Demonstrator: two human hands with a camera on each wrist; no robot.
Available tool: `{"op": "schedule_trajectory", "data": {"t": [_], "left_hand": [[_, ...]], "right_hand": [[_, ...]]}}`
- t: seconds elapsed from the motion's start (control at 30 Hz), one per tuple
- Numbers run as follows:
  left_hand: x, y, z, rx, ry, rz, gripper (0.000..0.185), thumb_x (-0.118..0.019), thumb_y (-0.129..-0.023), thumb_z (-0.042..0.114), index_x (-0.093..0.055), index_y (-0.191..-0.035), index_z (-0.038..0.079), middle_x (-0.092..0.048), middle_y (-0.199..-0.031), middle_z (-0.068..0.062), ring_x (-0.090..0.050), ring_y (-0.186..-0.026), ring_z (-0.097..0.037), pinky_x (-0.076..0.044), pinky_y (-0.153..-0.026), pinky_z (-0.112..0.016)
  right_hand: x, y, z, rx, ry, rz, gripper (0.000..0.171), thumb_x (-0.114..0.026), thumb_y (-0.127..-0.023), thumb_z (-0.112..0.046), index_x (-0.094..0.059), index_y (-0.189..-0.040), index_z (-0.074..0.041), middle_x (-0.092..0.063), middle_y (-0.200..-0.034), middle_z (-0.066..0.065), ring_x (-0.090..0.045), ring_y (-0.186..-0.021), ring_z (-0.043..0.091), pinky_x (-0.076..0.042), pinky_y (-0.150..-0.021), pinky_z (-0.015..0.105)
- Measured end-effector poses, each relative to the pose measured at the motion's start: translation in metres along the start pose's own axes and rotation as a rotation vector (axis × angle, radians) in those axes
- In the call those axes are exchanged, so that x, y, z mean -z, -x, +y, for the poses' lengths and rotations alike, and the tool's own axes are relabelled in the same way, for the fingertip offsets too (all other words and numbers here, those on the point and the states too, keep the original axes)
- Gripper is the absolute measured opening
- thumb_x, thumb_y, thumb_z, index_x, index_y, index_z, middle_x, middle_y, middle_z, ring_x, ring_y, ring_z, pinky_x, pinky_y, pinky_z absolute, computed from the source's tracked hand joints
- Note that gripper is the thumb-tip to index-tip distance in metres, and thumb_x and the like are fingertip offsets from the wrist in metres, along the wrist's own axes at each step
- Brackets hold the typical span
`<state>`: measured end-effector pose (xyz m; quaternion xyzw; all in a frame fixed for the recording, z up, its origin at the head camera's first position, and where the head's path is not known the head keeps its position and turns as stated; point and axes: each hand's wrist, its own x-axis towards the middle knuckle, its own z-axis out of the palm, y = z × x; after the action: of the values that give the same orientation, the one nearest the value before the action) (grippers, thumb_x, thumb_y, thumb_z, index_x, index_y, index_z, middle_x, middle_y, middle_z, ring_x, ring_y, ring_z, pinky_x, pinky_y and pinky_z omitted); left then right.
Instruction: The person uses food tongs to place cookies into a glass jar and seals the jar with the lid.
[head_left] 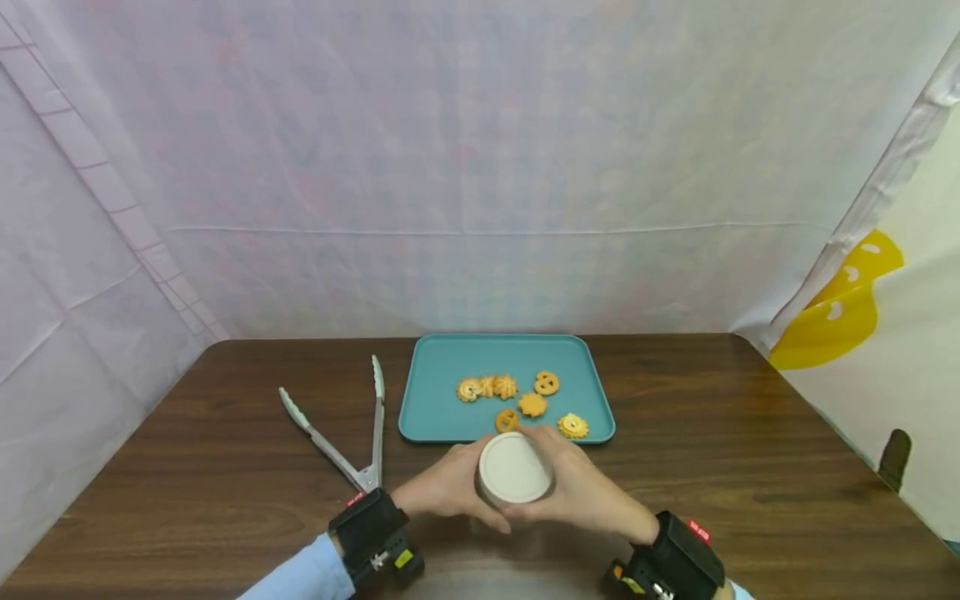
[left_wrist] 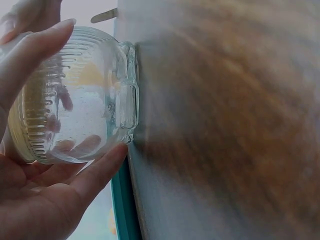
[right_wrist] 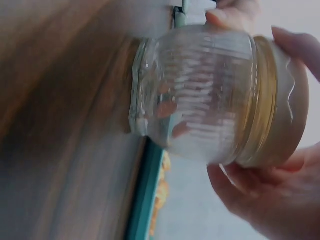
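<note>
A lidded glass jar (head_left: 514, 472) stands on the bench (head_left: 750, 450) near its front edge, just in front of the tray (head_left: 435, 392), with the lid (head_left: 514, 467) on top of it. The left hand (head_left: 442, 487) wraps the jar from its left side and the right hand (head_left: 581, 487) from its right. The tray lies behind the jar, toward the back of the bench, and carries six cookies (head_left: 532, 405) gathered in its right half. The tongs (head_left: 352, 433) lie on the bench to the left of the tray, their joined end nearest the left hand and their tips pointing toward the back.
</note>
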<state>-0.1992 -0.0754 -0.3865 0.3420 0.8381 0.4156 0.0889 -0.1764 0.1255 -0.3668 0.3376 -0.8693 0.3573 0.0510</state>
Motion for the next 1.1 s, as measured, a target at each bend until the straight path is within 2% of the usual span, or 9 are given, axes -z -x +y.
{"op": "schedule_trajectory", "data": {"t": [0.13,0.23,0.37,0.5,0.63,0.73,0.9,1.1], "left_hand": [[0.000,0.000,0.000,0.000,0.008,-0.004,0.089,-0.086,-0.051,0.029,-0.042,-0.126,0.011,-0.054,-0.119,-0.002,-0.051,-0.107,-0.014,-0.040,-0.090,-0.029],[0.001,-0.001,0.001,-0.003,0.012,-0.010,0.089,-0.086,-0.052,0.029,-0.042,-0.127,0.011,-0.054,-0.119,-0.002,-0.051,-0.107,-0.014,-0.040,-0.090,-0.028],[0.001,-0.001,0.001,0.005,0.025,-0.023,0.089,-0.086,-0.053,0.028,-0.041,-0.128,0.011,-0.053,-0.120,-0.003,-0.051,-0.108,-0.014,-0.040,-0.090,-0.028],[0.002,0.000,0.001,0.013,0.018,-0.016,0.089,-0.086,-0.053,0.029,-0.041,-0.127,0.010,-0.054,-0.119,-0.003,-0.052,-0.107,-0.015,-0.041,-0.089,-0.028],[0.002,0.000,0.001,0.001,0.007,-0.009,0.089,-0.086,-0.053,0.028,-0.041,-0.127,0.009,-0.055,-0.118,-0.005,-0.052,-0.105,-0.015,-0.041,-0.088,-0.027],[0.002,0.001,0.001,-0.003,0.011,-0.012,0.088,-0.085,-0.053,0.028,-0.041,-0.127,0.009,-0.055,-0.118,-0.005,-0.052,-0.105,-0.015,-0.041,-0.087,-0.026],[0.001,0.001,0.001,0.007,0.011,-0.013,0.088,-0.085,-0.053,0.029,-0.042,-0.127,0.009,-0.055,-0.118,-0.005,-0.052,-0.105,-0.015,-0.041,-0.087,-0.027],[0.001,0.001,0.001,0.013,0.008,-0.010,0.089,-0.086,-0.052,0.029,-0.042,-0.127,0.010,-0.055,-0.119,-0.004,-0.052,-0.106,-0.016,-0.041,-0.089,-0.029]], "right_hand": [[0.005,-0.002,0.005,-0.041,-0.087,-0.089,0.085,-0.075,-0.065,-0.045,-0.038,-0.133,-0.010,-0.047,-0.121,0.005,-0.049,-0.104,0.021,-0.045,-0.079,0.033],[0.006,-0.002,0.005,-0.053,-0.122,-0.113,0.087,-0.076,-0.066,-0.042,-0.035,-0.135,-0.009,-0.045,-0.125,0.008,-0.048,-0.107,0.023,-0.044,-0.081,0.034],[0.000,0.000,0.001,-0.038,-0.087,-0.049,0.093,-0.077,-0.063,-0.042,-0.031,-0.135,-0.005,-0.042,-0.126,0.010,-0.046,-0.108,0.022,-0.044,-0.083,0.038],[-0.013,0.004,-0.008,-0.080,-0.001,0.062,0.101,-0.075,-0.061,-0.051,-0.029,-0.134,0.001,-0.043,-0.123,0.012,-0.047,-0.105,0.021,-0.045,-0.082,0.040],[-0.021,0.006,-0.016,-0.124,0.100,0.168,0.098,-0.075,-0.059,-0.051,-0.034,-0.130,0.002,-0.046,-0.115,0.011,-0.048,-0.099,0.019,-0.046,-0.078,0.038],[-0.022,0.007,-0.018,-0.105,0.153,0.215,0.091,-0.078,-0.058,-0.046,-0.040,-0.126,0.001,-0.048,-0.108,0.006,-0.049,-0.095,0.015,-0.047,-0.075,0.034],[-0.019,0.007,-0.017,-0.043,0.169,0.215,0.085,-0.079,-0.058,-0.042,-0.043,-0.123,0.000,-0.049,-0.106,0.004,-0.048,-0.094,0.013,-0.047,-0.073,0.031],[-0.013,0.006,-0.011,-0.035,0.090,0.140,0.086,-0.078,-0.061,-0.040,-0.040,-0.127,0.000,-0.050,-0.112,0.006,-0.051,-0.096,0.018,-0.048,-0.074,0.035]]}}
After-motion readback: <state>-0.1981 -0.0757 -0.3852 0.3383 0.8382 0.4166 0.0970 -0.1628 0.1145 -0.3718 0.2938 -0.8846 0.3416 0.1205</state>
